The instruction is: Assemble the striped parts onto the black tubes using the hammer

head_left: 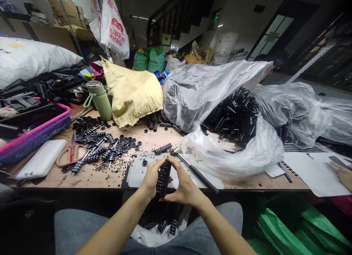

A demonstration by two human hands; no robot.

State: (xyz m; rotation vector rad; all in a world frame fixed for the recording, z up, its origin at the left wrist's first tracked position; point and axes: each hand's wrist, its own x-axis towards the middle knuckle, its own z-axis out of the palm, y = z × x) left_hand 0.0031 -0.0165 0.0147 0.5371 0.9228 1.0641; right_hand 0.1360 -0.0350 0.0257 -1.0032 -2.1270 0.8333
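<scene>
Above the table's front edge, a narrow black block [163, 180] with rows of small white characters stands upright between my hands. My left hand [150, 178] is closed around its left side. My right hand [183, 183] grips it from the right, fingertips at the top and thumb near the bottom. Just beyond lies a black roller [163, 148] with white markings. A hammer [199, 174] with a black handle rests to the right on a pale work mat [136, 174]. Below, more marked black rollers [173, 224] lie on white plastic [154, 237] in my lap.
Scissors [72, 152], marked rollers on metal rods [103, 150], black discs and tiny rings lie left. A green bottle [101, 101] and yellow sack [134, 92] stand behind. A clear bag [228, 156] of black parts spreads right. Another person's hand [342, 174] is at far right.
</scene>
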